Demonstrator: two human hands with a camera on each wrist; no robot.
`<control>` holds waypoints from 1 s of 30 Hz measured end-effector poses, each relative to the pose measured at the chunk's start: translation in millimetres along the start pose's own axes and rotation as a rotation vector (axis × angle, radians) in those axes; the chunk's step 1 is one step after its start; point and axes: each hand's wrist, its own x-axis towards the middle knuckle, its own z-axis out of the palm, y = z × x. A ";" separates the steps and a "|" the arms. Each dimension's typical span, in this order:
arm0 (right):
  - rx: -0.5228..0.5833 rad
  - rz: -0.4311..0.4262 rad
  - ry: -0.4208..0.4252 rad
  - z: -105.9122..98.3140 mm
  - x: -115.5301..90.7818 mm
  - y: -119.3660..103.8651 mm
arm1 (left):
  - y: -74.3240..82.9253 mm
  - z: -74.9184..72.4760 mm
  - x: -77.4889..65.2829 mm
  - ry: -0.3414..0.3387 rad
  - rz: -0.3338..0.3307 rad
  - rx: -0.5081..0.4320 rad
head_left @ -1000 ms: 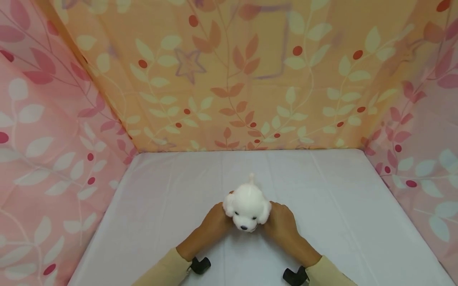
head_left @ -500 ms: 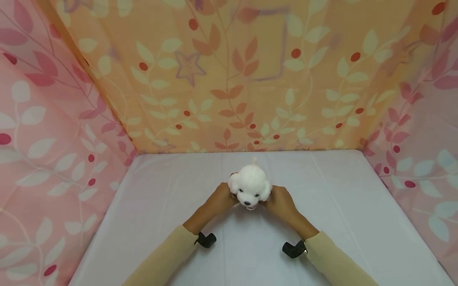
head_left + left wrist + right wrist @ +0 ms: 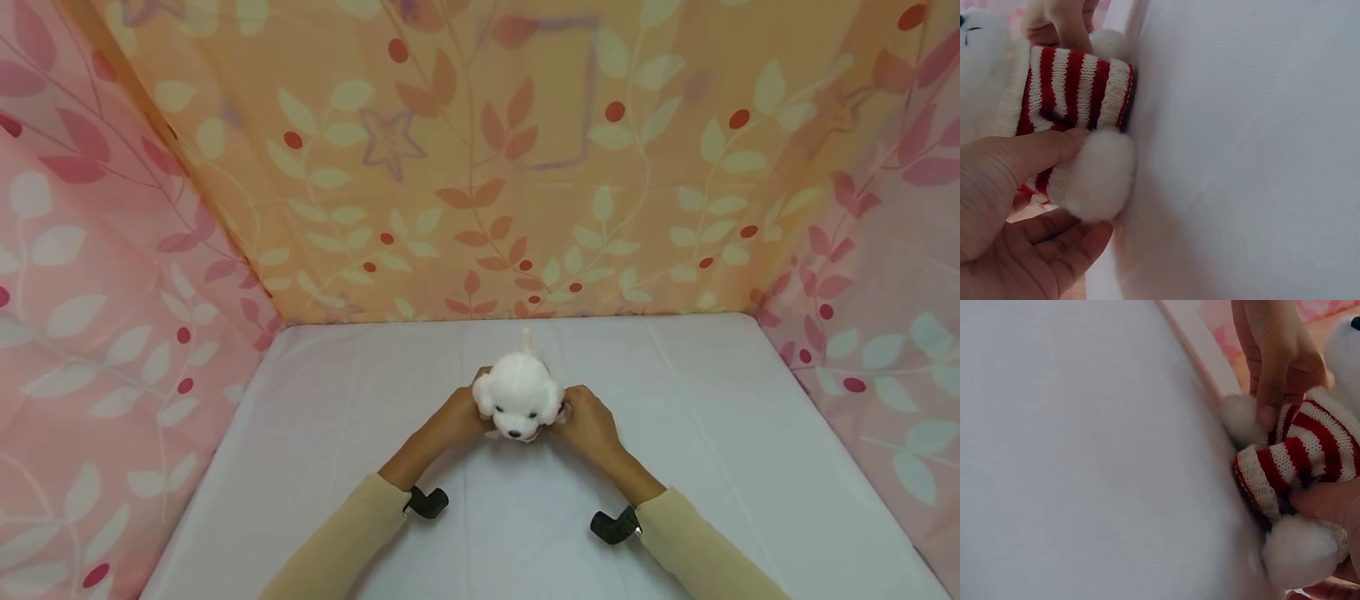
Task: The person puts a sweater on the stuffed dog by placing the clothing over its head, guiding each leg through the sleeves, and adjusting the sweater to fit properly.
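A white plush dog (image 3: 516,379) with floppy ears and a dark nose faces me at the middle of the table, its head tilted down toward the near side. Its body wears a red-and-white striped knitted sweater (image 3: 1072,84), hidden under the head in the head view. My left hand (image 3: 459,418) holds one side of the dog, the thumb pressing the sleeve beside a fluffy white paw (image 3: 1102,175). My right hand (image 3: 588,423) grips the opposite side, thumb on the sweater by the other paw (image 3: 1300,550). The sweater's hem lies close against the white tabletop.
A white cloth-covered table (image 3: 360,367) spreads around the dog. Pink leaf-patterned curtains (image 3: 112,333) stand at both sides, and a yellow-orange one (image 3: 555,225) rises at the back edge. Black wrist cameras (image 3: 615,527) sit at both beige cuffs.
Both hands have carried the plush dog away from me, toward the back of the table. Over the last half second it has shifted only slightly, its head dipping a little.
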 end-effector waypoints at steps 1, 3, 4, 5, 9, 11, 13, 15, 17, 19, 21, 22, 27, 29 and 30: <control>0.003 0.001 0.002 0.6 -1.8 0.3 | -0.1 0.0 -1.1 -0.007 -0.006 0.011; 0.009 0.011 -0.003 1.1 -4.7 0.6 | -0.6 0.2 -2.9 -0.017 -0.026 0.021; 0.013 0.014 -0.005 1.1 -5.9 0.4 | -1.1 0.5 -3.5 -0.022 -0.039 0.027; 0.018 0.016 -0.007 0.9 -6.7 0.2 | -1.5 0.6 -4.0 -0.024 -0.049 0.039; 0.048 0.017 -0.008 -1.0 -8.6 -1.2 | -3.0 1.4 -5.0 -0.023 -0.080 0.049; 0.057 0.005 -0.005 -2.0 -8.8 -1.8 | -3.2 1.3 -5.2 -0.025 -0.088 0.047; 0.063 -0.006 -0.002 -2.4 -8.8 -1.4 | -3.2 1.2 -5.6 -0.026 -0.092 0.052; 0.066 -0.015 0.000 -2.5 -8.6 -0.2 | -2.7 0.8 -5.9 -0.027 -0.103 0.065; 0.071 -0.014 -0.005 -2.2 -8.1 2.1 | -2.2 0.0 -6.8 -0.031 -0.113 0.081; 0.082 -0.016 -0.014 -2.8 -7.5 4.5 | -1.6 -1.2 -8.3 -0.037 -0.131 0.092; 0.094 -0.020 -0.033 -4.3 -6.2 6.8 | -0.9 -3.5 -10.6 -0.046 -0.146 0.096; 0.102 -0.020 -0.043 -5.8 -5.4 7.9 | -0.5 -5.0 -12.0 -0.049 -0.149 0.104; 0.158 -0.026 -0.081 -22.6 -2.2 9.3 | 1.6 -17.3 -19.9 -0.045 -0.181 0.174; 0.191 -0.029 -0.081 -32.5 -0.9 8.7 | 3.8 -24.5 -21.8 -0.012 -0.199 0.190; 0.211 -0.032 -0.074 -37.7 0.3 8.1 | 5.4 -28.3 -22.2 0.010 -0.206 0.190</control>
